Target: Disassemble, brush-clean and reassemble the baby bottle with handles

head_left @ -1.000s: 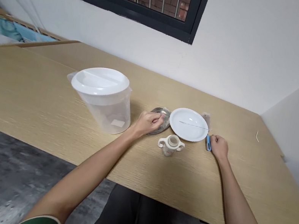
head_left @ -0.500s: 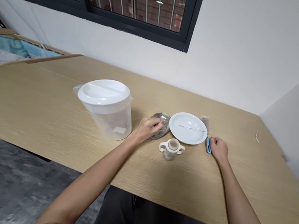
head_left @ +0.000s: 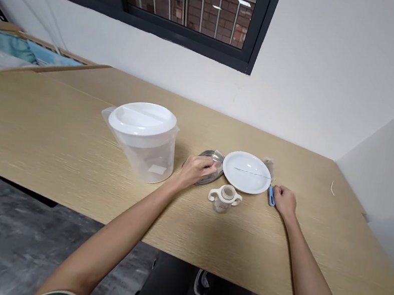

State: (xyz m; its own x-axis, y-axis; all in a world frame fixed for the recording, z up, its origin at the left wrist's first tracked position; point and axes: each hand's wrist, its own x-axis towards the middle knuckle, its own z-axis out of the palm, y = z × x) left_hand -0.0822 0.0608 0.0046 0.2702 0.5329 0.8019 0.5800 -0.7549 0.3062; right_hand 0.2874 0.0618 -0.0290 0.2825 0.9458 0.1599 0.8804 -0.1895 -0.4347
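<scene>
My left hand (head_left: 196,170) is closed over the near left part of a round metal dish (head_left: 211,175); what its fingers hold, if anything, is hidden. To the right, my right hand (head_left: 284,201) rests closed on the table, beside a blue handle (head_left: 271,196). A white oval plate (head_left: 245,179) lies between the hands, with a thin dark line across it. In front of the plate stands a small two-handled cup (head_left: 224,199), open at the top. A clear pitcher with a white lid (head_left: 143,120) stands left of my left hand.
Behind the plate's right side is a small greyish object (head_left: 268,165). A thin pale strip (head_left: 332,188) lies at the right of the wooden table (head_left: 94,170). At the far left, a wooden-edged box (head_left: 5,57) holds blue and white cloth or plastic.
The camera view has shifted and tilted slightly. Both hands stay closed in nearly the same places, and the objects keep their places on the table.
</scene>
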